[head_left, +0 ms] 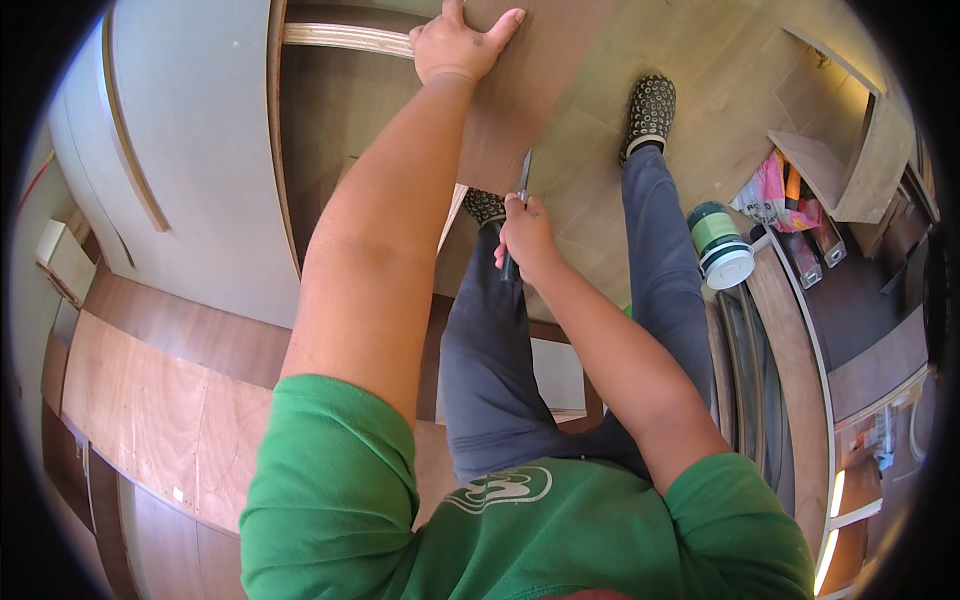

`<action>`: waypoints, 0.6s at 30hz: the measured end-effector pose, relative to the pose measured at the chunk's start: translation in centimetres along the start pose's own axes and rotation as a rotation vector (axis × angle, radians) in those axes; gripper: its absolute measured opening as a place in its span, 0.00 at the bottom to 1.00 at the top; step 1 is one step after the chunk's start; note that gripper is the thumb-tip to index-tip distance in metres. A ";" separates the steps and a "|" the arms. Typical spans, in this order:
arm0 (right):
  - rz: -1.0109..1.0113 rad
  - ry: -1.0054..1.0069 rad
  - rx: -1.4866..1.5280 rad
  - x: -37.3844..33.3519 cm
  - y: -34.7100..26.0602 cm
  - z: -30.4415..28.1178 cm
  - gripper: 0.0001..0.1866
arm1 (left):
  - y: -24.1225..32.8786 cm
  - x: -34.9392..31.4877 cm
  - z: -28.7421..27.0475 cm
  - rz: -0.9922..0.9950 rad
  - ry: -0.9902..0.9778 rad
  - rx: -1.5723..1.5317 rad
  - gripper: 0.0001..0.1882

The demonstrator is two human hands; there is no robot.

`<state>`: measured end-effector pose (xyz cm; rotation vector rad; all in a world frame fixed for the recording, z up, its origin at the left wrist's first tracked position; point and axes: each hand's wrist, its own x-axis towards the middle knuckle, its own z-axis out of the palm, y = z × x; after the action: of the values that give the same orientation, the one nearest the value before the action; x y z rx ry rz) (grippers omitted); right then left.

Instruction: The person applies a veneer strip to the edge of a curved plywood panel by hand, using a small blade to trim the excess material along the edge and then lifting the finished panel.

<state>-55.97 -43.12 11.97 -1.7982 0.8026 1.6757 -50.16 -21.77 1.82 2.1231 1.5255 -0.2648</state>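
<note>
My left hand [458,45] lies with thumb spread on a brown wood-grain panel [525,85], at the top of the view. Its other fingertips are cut off by the edge of the picture. Closer to me, my right hand [527,235] is closed around the dark handle of a knife [525,172]. The slim, pointed metal blade sticks out forward beside the panel's near right edge. Whether the blade touches the panel I cannot tell. A pale plywood edge [345,40] runs up to my left hand.
A large grey panel [195,130] stands at left, with wooden boards [165,410] below it. Right of my legs is a green-and-white container [722,250]. Beyond it are a pink-and-white plastic bag [768,195] and an open wooden cabinet piece [865,160]. My patterned shoes [650,108] rest on the floor.
</note>
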 end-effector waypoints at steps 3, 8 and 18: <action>0.034 -0.042 0.051 -2.7 0.2 -0.1 0.16 | -0.1 0.2 0.7 0.009 -0.002 0.005 0.51; 0.032 -0.029 0.061 3.7 1.1 0.9 0.17 | 0.4 0.1 0.0 0.021 -0.015 0.011 0.51; 0.082 0.022 -0.056 0.1 4.8 1.9 0.17 | 0.3 0.0 0.2 0.025 -0.022 0.004 0.51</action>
<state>-60.75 -44.95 11.76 -1.8469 0.8574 1.7494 -49.88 -21.95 1.78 2.1336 1.4862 -0.2815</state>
